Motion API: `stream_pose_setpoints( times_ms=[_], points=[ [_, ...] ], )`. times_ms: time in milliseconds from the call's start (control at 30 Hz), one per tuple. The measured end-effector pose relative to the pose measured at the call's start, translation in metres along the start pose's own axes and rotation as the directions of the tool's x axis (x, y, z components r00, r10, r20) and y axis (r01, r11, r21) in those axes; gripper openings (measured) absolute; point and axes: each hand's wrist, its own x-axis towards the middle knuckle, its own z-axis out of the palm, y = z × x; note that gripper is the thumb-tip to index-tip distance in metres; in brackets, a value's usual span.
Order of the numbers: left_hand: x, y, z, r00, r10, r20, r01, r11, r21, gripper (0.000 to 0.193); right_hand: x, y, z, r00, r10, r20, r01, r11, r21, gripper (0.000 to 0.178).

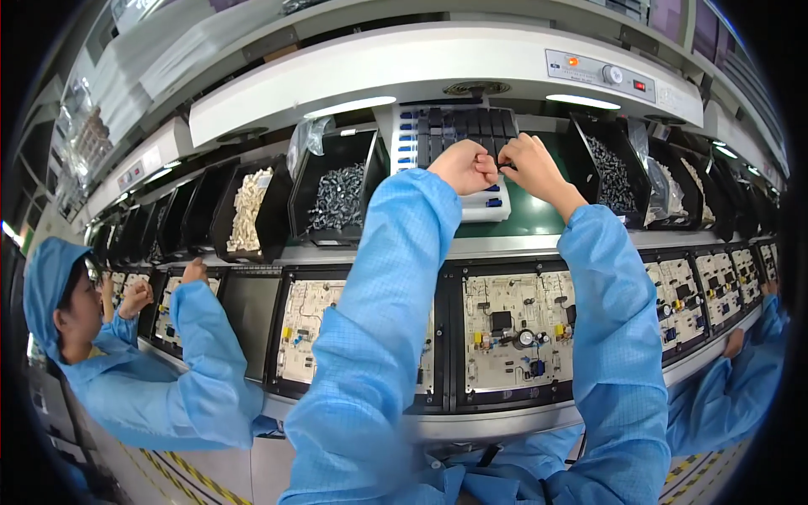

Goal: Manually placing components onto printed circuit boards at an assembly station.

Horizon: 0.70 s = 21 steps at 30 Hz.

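While the circuit board (497, 362) lies in its black frame (454, 337) along the desk's (528, 217) near edge, the left hand (465, 167) is curled and the right hand (530, 164) pinched narrow; I cannot tell what they hold. Beyond, toward the far edge, sits the white tray (475, 215) of dark parts (435, 126), where a light, steady pinch should work best.

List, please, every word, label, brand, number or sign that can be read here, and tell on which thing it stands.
No text can be read clearly.
Control panel on the white overhead housing: markings too small to read.
Central circuit board: any print is too small.
Striped floor tape: no words visible.
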Motion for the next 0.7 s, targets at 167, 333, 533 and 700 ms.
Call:
stream_pose_setpoints(
  times_ms=[167,333,533,700],
  points=[
    [-0.073,0.005,-0.018,0.962,0.272,-0.017,-0.256,0.922,0.290,0.007,0.009,-0.017,0.005,0.997,-0.083,-0.007,0.081,0.982,-0.169,0.012],
    [-0.207,-0.007,-0.029,0.873,0.479,0.094,-0.464,0.753,0.466,0.022,-0.004,-0.003,0.012,0.997,-0.045,-0.065,0.023,0.950,-0.311,0.012],
    [-0.339,-0.071,-0.148,0.654,0.756,-0.034,-0.582,0.531,0.616,0.026,-0.009,-0.016,0.008,0.997,0.030,-0.070,-0.047,0.966,-0.254,0.011],
    [-0.368,-0.146,-0.189,0.605,0.768,-0.211,-0.511,0.578,0.636,0.021,-0.005,-0.009,-0.001,0.990,-0.049,-0.130,0.020,0.976,-0.216,0.013]
  ],
)
